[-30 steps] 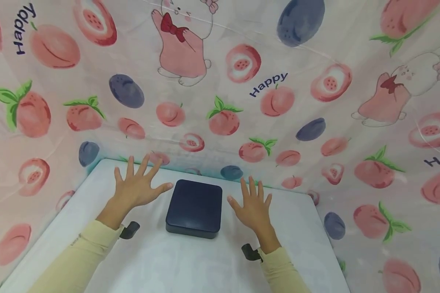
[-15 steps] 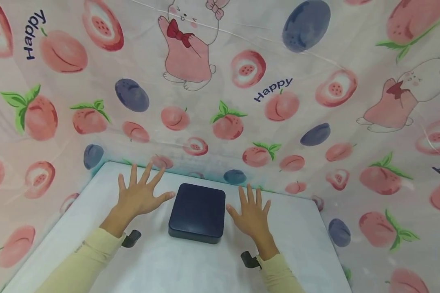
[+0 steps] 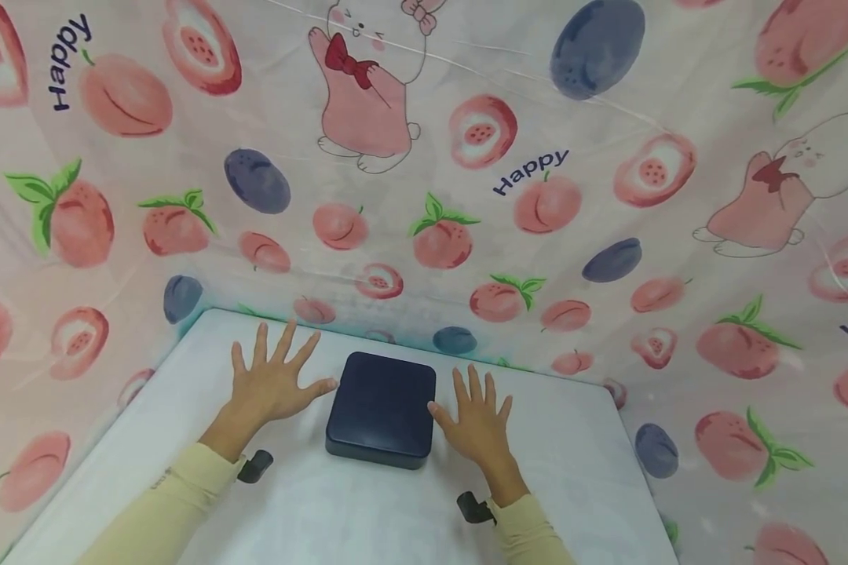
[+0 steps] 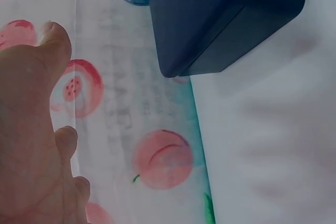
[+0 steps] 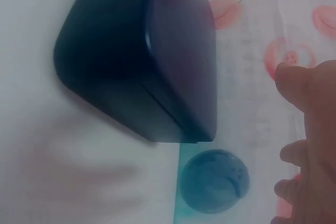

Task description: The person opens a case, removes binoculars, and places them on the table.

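A dark navy box point(image 3: 381, 408) with rounded corners and a flat top sits on the white table. My left hand point(image 3: 270, 386) is spread on its left side, fingers straight, thumb tip close by the box's edge. On the other side my right hand point(image 3: 477, 428) is spread too, its thumb tip overlapping the box's right edge in the head view. Both hands hold nothing. The left wrist view shows a thin seam along the side of the box point(image 4: 226, 30), with the left hand point(image 4: 26, 124) apart from it. In the right wrist view a gap separates the box point(image 5: 121, 51) from the right hand point(image 5: 320, 135).
The white table point(image 3: 311, 518) ends at a back edge against a cloth point(image 3: 381, 180) printed with peaches, plums and rabbits. This cloth also rises along the left and right sides. A small black device point(image 3: 256, 467) is worn at the left wrist, another point(image 3: 475, 508) at the right.
My right hand has moved left and slightly nearer to me, its thumb now at the box's edge. The head view has shifted a little. The box stays on the table.
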The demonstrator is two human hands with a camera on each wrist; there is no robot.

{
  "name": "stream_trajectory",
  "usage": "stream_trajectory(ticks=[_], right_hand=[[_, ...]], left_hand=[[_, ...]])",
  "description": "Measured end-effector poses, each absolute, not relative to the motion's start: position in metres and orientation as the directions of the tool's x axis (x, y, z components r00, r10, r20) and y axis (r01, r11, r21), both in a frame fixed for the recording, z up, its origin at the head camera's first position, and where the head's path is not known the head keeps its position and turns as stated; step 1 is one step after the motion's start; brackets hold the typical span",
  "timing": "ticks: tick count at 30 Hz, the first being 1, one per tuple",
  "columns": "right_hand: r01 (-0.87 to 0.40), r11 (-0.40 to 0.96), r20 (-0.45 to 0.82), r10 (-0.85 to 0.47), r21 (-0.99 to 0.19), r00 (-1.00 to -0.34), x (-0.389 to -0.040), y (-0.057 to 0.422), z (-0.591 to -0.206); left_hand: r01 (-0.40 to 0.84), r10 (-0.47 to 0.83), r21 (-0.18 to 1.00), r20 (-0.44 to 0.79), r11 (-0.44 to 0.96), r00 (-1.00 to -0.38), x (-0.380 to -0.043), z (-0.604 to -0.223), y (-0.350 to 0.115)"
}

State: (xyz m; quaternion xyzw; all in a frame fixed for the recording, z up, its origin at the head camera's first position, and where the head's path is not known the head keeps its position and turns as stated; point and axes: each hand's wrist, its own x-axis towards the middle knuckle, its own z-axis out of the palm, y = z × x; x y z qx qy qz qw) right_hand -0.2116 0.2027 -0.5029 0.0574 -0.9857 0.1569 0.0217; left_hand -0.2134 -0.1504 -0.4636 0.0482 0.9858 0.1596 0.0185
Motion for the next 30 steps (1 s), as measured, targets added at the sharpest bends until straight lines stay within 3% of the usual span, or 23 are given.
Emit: stream_trajectory(ticks=[6,20,25,30], right_hand=[[-0.108,0.948,0.059,-0.095,-0.299,-0.994,-0.210,0.203,-0.511],[-0.035,0.820,-0.053,-0.080,-0.571,-0.995,-0.210,0.194,-0.531],[0.063,0.636,-0.150,-0.084,-0.769,-0.985,-0.213,0.189,-0.540],[0.223,0.403,-0.247,-0.007,-0.888,-0.969,-0.218,0.186,-0.543]], left_hand=[[0.088,0.102,0.337,-0.024,0.937,-0.994,-0.214,-0.473,-0.146],[0.062,0.160,0.590,-0.115,0.805,-0.980,-0.215,-0.512,-0.128],[0.009,0.221,0.723,-0.199,0.691,-0.955,-0.217,-0.517,-0.127],[-0.152,0.218,0.852,-0.294,0.502,-0.931,-0.221,-0.518,-0.123]])
